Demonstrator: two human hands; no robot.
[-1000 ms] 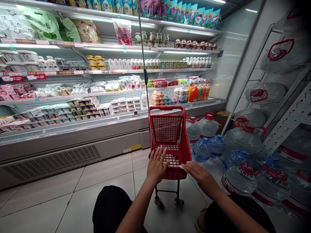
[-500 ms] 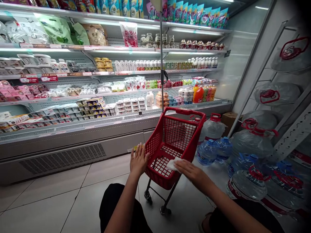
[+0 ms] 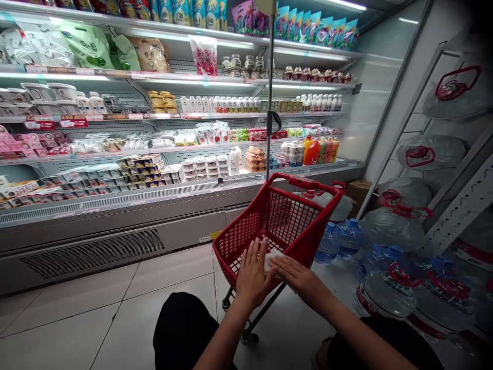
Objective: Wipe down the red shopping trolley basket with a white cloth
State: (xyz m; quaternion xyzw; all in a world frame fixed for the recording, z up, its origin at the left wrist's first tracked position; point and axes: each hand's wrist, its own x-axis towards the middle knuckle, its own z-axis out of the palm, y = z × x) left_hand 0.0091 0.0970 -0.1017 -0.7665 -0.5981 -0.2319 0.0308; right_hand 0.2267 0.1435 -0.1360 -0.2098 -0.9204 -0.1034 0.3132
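A small red shopping cart (image 3: 241, 231) with a lattice basket stands in front of me, turned at an angle. My left hand (image 3: 252, 275) is over the near end of the basket, fingers stretched and a little apart, holding nothing. My right hand (image 3: 302, 277) holds a crumpled white cloth or tissue (image 3: 272, 258) under its fingers, close beside the left hand at the basket's near rim. Which of the two materials it is, I cannot tell. The thumb of the right hand is hidden.
Behind the cart runs a refrigerated display case (image 3: 185, 218) stocked with yogurt, bottles and bags. Large water bottles (image 3: 389, 293) crowd the floor at the right beside a metal rack (image 3: 458, 205). A thin pole (image 3: 270, 77) rises from the cart.
My left hand has moved right, from the basket's left side to beside my right hand. The cart has swung round, its handle shifting right. The right hand still holds the white cloth or tissue.
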